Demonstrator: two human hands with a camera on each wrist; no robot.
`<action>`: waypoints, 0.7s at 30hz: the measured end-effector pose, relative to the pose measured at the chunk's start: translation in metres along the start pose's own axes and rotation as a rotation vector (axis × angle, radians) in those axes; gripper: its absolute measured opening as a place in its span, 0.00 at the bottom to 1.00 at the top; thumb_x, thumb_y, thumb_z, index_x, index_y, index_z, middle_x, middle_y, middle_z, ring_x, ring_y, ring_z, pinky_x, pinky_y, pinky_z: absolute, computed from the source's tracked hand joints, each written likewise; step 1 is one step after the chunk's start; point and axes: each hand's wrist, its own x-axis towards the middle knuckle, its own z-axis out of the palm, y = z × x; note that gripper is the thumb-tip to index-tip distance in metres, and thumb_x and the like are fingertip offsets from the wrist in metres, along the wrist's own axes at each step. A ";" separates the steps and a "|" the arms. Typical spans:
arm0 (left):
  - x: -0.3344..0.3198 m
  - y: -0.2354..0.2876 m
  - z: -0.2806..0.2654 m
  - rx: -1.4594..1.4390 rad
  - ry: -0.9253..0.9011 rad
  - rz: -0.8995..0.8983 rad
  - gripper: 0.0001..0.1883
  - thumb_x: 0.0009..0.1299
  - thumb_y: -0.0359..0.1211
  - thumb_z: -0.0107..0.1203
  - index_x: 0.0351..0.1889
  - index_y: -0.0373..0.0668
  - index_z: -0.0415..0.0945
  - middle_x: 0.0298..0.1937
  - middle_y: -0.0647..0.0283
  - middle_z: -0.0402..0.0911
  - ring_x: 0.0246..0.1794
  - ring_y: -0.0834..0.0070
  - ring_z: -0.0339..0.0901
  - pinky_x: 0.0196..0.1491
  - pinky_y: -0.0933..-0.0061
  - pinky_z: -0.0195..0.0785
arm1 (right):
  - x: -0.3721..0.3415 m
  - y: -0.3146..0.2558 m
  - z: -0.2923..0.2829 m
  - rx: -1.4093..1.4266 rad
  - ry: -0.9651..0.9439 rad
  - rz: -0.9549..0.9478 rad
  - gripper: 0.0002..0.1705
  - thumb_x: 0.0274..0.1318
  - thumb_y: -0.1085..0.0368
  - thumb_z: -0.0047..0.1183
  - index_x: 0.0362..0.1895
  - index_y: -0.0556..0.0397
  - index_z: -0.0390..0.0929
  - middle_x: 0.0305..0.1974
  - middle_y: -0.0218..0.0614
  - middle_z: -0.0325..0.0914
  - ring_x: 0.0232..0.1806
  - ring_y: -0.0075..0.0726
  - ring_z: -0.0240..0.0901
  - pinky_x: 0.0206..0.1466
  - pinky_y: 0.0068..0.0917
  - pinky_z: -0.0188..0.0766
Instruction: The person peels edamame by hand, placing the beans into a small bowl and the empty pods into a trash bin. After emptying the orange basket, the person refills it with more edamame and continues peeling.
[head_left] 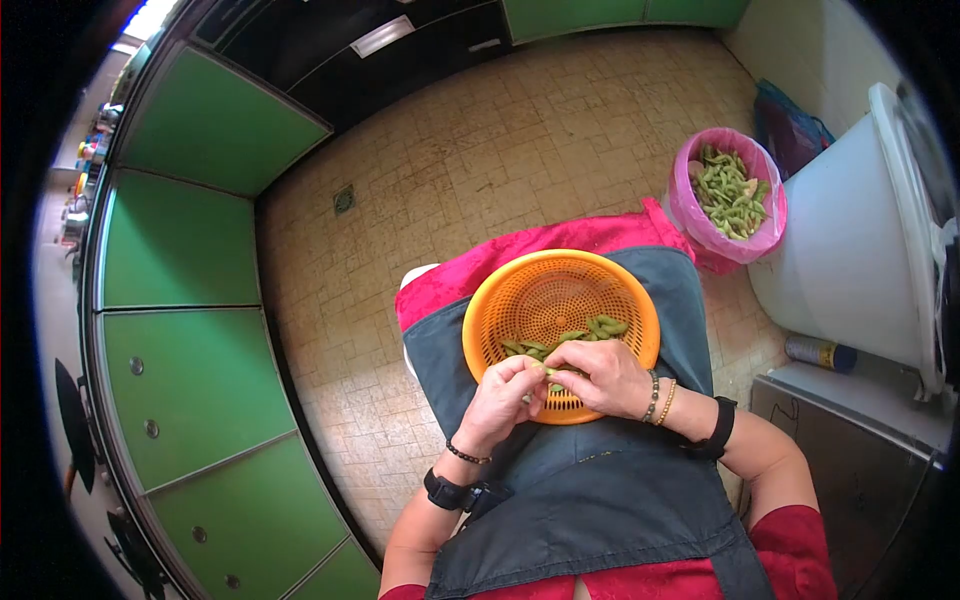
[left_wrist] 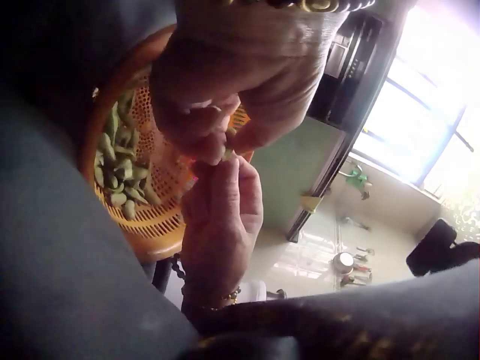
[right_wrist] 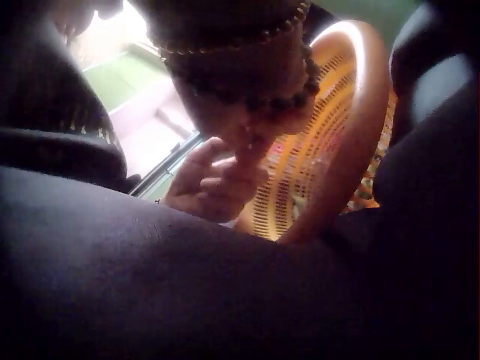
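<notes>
Over the near side of an orange plastic colander (head_left: pixel 478 300), both hands meet fingertip to fingertip. The left hand (head_left: pixel 503 400) and the right hand (head_left: pixel 605 378) pinch a small green edamame pod (head_left: pixel 548 370) between them, mostly covered by the fingers. Several edamame pods (head_left: pixel 605 327) lie in the colander around and beyond the hands. In the left wrist view the pods (left_wrist: pixel 124 169) gather at one side of the colander, and a pale bit of the held pod shows between thumbs and fingers. The right wrist view is dark, and the hands overlap there.
The colander rests on the person's lap, over a dark apron (head_left: pixel 590 510). At the right stands a bin lined with a pink bag (head_left: pixel 680 195), holding many green pods (head_left: pixel 730 195). Beside it are a large white tub (head_left: pixel 850 230) and a can (head_left: pixel 820 353). Green cabinets (head_left: pixel 185 240) line the left.
</notes>
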 end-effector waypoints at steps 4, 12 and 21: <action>-0.001 0.000 -0.001 -0.070 -0.058 -0.017 0.08 0.66 0.34 0.45 0.31 0.41 0.71 0.21 0.69 0.71 0.14 0.85 0.63 0.13 0.88 0.47 | 0.000 0.004 0.002 0.000 0.023 -0.042 0.07 0.49 0.66 0.50 0.33 0.53 0.71 0.28 0.39 0.74 0.29 0.43 0.73 0.30 0.34 0.69; 0.001 -0.003 -0.008 -0.143 -0.127 -0.025 0.08 0.65 0.35 0.45 0.30 0.41 0.69 0.19 0.68 0.69 0.12 0.83 0.61 0.13 0.86 0.46 | -0.003 0.000 -0.003 -0.101 0.037 -0.146 0.07 0.49 0.66 0.49 0.35 0.52 0.70 0.27 0.36 0.71 0.28 0.42 0.71 0.27 0.33 0.67; 0.005 -0.010 -0.006 -0.144 -0.105 -0.031 0.05 0.60 0.30 0.43 0.26 0.39 0.68 0.20 0.67 0.67 0.15 0.83 0.61 0.14 0.85 0.50 | -0.006 0.004 0.007 -0.116 0.060 -0.144 0.07 0.46 0.68 0.53 0.29 0.54 0.68 0.23 0.37 0.69 0.24 0.42 0.70 0.24 0.31 0.65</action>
